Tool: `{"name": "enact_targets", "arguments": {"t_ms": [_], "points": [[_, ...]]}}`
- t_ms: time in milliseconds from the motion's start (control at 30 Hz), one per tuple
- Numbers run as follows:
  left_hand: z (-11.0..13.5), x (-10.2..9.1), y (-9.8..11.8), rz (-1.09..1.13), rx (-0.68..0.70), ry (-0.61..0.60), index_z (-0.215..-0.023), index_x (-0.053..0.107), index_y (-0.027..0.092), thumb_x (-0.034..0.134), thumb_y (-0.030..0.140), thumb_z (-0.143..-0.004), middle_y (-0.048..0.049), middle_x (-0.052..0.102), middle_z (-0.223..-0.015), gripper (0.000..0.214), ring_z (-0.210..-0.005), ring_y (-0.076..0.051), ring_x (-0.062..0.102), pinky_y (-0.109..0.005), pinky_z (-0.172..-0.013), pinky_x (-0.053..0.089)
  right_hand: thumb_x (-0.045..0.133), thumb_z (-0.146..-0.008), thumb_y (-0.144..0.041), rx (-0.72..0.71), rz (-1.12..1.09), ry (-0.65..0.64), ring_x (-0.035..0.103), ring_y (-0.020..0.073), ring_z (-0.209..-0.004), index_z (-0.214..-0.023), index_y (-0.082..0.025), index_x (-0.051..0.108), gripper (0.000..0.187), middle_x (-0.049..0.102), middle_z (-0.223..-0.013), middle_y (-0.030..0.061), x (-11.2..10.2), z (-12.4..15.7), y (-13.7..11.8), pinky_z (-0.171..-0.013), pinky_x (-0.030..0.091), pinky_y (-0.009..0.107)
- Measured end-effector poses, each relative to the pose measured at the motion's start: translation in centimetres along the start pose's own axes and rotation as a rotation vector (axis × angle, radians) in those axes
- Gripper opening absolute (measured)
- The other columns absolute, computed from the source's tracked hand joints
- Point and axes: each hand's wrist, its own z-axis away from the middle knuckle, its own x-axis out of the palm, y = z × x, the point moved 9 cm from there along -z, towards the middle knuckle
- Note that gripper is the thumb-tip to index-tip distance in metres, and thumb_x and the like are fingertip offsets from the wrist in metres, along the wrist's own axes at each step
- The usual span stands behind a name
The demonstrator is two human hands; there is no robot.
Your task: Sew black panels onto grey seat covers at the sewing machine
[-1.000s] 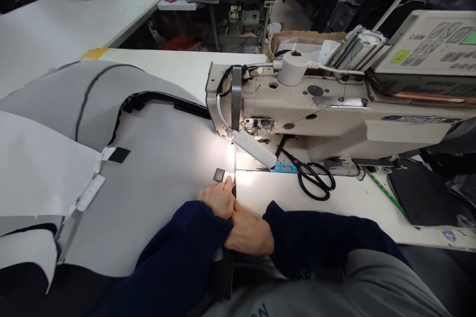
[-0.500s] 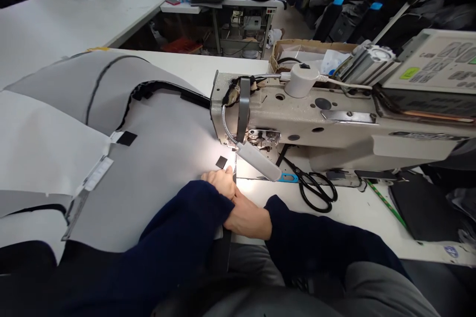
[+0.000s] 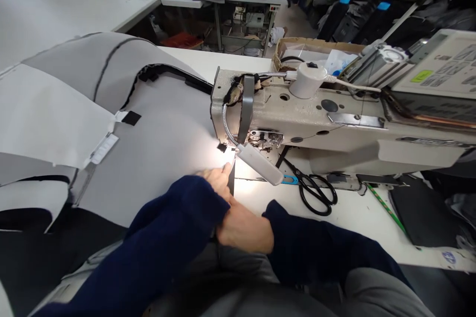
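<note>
- At the sewing station, a long white worktable (image 3: 211,62) runs from near to far, with a beige industrial sewing machine head (image 3: 297,119) on its right side.
- Far right of the machine: an open cardboard box (image 3: 316,48) and a pale control panel (image 3: 439,67).
- Left of the machine, on the table: a large grey foam-like fabric panel (image 3: 156,163). Its right edge reaches the needle area.
- White paper pattern sheet (image 3: 48,114) lies over the left part of the grey fabric panel.
- Black curved edging strip (image 3: 167,77) follows the panel's far side.
- Right of the needle: black-handled steel scissors (image 3: 305,183), on the table.
- White gooseneck LED lamp (image 3: 260,164) hangs just over the needle area.
- Narrow black fabric strip (image 3: 231,181) runs down from the needle area, just beside the left hand (image 3: 213,181).
- Left hand lies on the grey fabric panel, fingers (image 3: 217,174) spread narrow and flat, index finger pointing at the needle.
- Right hand (image 3: 241,230) sits near, partly under the left forearm. Its fingers are hidden, so grip cannot be told.
- Small black square patch (image 3: 131,118) sits on the panel, by the paper's edge.
</note>
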Motion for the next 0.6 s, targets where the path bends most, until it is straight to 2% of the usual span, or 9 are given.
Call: {"name": "enact_targets", "arguments": {"t_ms": [33, 100, 167, 300, 467, 600], "points": [[0.6, 0.8, -0.2, 0.0, -0.007, -0.039, -0.146, 0.031, 0.022, 0.049, 0.022, -0.074, -0.0119, 0.068, -0.106, 0.074, -0.092, -0.033, 0.065, -0.044, -0.078, 0.049, 0.022, -0.096, -0.009, 0.008, -0.008, 0.001, 0.065, 0.0183, -0.072, -0.059, -0.003, 0.065, 0.057, 0.069, -0.068, 0.0124, -0.6, 0.3, -0.7, -0.095, 0.04, 0.065], [1.4, 2.1, -0.5, 0.001, -0.013, -0.082, -0.149, 0.022, 0.023, 0.043, 0.021, -0.077, -0.0104, 0.069, -0.108, 0.075, -0.092, -0.032, 0.065, -0.043, -0.078, 0.049, 0.04, -0.09, -0.009, 0.054, -0.105, -0.048, 0.066, 0.029, -0.093, -0.086, -0.002, 0.071, 0.032, 0.07, -0.091, 0.0204, -0.9, 0.6, -1.6, -0.095, 0.045, 0.061], [1.6, 2.6, -0.4, -0.013, 0.009, -0.097, -0.149, 0.024, 0.021, 0.039, 0.021, -0.08, -0.0098, 0.068, -0.112, 0.07, -0.095, -0.03, 0.065, -0.042, -0.08, 0.048, 0.045, -0.088, -0.012, 0.075, -0.168, -0.119, 0.062, 0.0336, -0.101, -0.1, -0.001, 0.068, 0.027, 0.068, -0.099, 0.0239, -0.6, 0.7, -1.9, -0.098, 0.041, 0.062], [0.6, 1.9, 0.5, -0.075, 0.062, -0.098, -0.145, 0.033, 0.015, 0.037, 0.022, -0.082, -0.0137, 0.07, -0.102, 0.064, -0.093, -0.031, 0.065, -0.041, -0.077, 0.048, 0.047, -0.087, -0.012, 0.096, -0.196, -0.195, 0.061, 0.0348, -0.1, -0.096, -0.003, 0.069, 0.025, 0.068, -0.097, 0.0229, 0.0, 0.5, -1.2, -0.096, 0.037, 0.064], [-0.6, 0.1, 1.2, -0.1, 0.048, -0.029, -0.136, 0.045, 0.015, 0.037, 0.02, -0.082, -0.0167, 0.07, -0.093, 0.054, -0.089, -0.033, 0.066, -0.041, -0.072, 0.048, 0.052, -0.084, -0.012, 0.078, -0.186, -0.194, 0.061, 0.0333, -0.09, -0.089, -0.009, 0.069, 0.018, 0.068, -0.09, 0.0188, 0.8, 0.5, -0.6, -0.091, 0.036, 0.068], [-1.9, -0.1, 1.0, -0.053, 0.039, 0.001, -0.125, 0.055, 0.015, 0.041, 0.019, -0.082, -0.0157, 0.069, -0.09, 0.046, -0.087, -0.033, 0.067, -0.041, -0.072, 0.048, 0.053, -0.083, -0.01, 0.098, -0.194, -0.174, 0.06, 0.031, -0.087, -0.085, -0.01, 0.068, 0.016, 0.067, -0.087, 0.0162, 2.3, 0.7, -0.3, -0.086, 0.04, 0.063]]}}
